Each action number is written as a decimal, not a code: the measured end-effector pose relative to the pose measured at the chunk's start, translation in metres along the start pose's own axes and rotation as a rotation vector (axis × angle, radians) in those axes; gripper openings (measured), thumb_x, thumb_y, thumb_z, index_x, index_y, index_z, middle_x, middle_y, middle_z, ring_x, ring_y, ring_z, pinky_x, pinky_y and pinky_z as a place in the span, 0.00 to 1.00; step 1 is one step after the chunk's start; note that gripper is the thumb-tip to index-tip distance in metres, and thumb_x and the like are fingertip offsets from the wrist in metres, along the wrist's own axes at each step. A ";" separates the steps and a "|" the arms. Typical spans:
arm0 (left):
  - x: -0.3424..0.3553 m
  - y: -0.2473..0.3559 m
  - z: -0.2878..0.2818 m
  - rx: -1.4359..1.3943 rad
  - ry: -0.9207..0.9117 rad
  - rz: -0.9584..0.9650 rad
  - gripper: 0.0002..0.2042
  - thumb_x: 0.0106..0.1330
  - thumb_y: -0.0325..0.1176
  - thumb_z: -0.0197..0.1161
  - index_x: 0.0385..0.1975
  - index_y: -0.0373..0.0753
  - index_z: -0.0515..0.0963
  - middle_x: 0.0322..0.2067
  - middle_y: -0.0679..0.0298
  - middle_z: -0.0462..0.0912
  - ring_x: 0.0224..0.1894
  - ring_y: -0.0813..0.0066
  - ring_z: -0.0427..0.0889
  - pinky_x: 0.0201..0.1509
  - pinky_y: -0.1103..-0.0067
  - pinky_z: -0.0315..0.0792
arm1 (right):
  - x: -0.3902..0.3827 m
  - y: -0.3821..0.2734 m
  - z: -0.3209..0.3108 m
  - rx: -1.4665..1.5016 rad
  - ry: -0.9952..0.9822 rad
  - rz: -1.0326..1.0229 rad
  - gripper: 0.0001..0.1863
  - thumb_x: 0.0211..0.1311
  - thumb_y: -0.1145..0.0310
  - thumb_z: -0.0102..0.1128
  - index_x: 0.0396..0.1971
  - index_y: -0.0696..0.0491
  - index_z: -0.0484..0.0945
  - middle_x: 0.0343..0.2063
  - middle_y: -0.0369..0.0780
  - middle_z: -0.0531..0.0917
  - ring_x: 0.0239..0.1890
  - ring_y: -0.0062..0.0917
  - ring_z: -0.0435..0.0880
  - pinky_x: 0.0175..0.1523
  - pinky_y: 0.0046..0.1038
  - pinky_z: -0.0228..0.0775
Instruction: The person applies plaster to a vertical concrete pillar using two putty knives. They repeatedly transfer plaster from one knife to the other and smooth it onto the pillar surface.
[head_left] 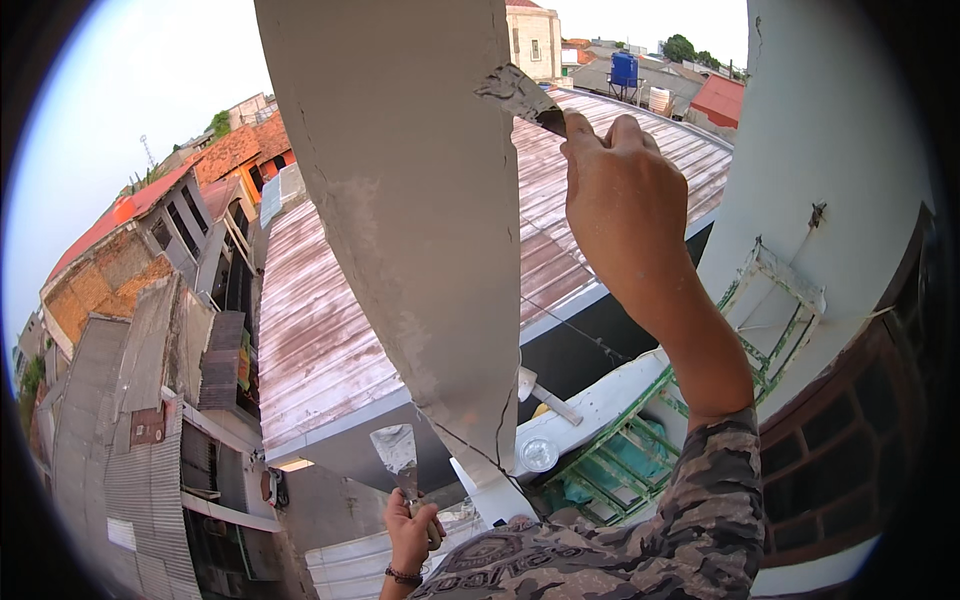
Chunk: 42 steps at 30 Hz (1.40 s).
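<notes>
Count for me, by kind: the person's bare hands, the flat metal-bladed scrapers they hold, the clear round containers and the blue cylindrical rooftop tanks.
Bare hands: 2 (left hand, right hand)
Held flat metal-bladed scrapers: 2
Clear round container: 1
Blue cylindrical tank: 1
Total: 6

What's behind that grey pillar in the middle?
A rust-streaked corrugated metal roof shows to the left and right of the grey pillar; whatever lies directly behind it is covered and can't be seen.
</notes>
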<state>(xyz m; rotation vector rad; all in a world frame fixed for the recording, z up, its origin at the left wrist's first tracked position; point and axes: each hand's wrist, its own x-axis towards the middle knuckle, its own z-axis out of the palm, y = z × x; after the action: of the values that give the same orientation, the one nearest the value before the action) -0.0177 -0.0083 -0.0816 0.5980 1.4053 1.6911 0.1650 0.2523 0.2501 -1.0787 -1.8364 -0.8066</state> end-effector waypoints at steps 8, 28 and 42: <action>-0.003 0.002 -0.002 0.007 0.018 0.004 0.12 0.57 0.18 0.58 0.38 0.35 0.65 0.19 0.62 0.73 0.12 0.73 0.74 0.13 0.78 0.70 | 0.007 0.006 -0.025 0.104 0.033 0.035 0.10 0.56 0.74 0.56 0.37 0.59 0.80 0.26 0.48 0.79 0.28 0.36 0.83 0.31 0.32 0.75; -0.011 0.005 -0.001 -0.008 0.054 0.050 0.13 0.56 0.17 0.57 0.38 0.36 0.65 0.18 0.63 0.72 0.11 0.73 0.73 0.13 0.79 0.69 | 0.056 0.070 0.031 0.596 0.235 -0.094 0.17 0.66 0.65 0.59 0.55 0.47 0.78 0.31 0.35 0.77 0.30 0.20 0.73 0.34 0.24 0.66; 0.013 -0.029 -0.024 0.076 0.144 0.118 0.14 0.61 0.20 0.56 0.46 0.36 0.66 0.12 0.65 0.71 0.06 0.80 0.66 0.05 0.83 0.56 | 0.122 0.089 0.120 0.762 0.458 -0.339 0.16 0.59 0.77 0.63 0.48 0.51 0.82 0.34 0.37 0.80 0.34 0.24 0.79 0.38 0.26 0.70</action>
<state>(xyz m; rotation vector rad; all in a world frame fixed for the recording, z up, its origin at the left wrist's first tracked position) -0.0352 -0.0100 -0.1179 0.6221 1.5695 1.8101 0.1705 0.4334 0.3155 -0.0870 -1.7038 -0.4119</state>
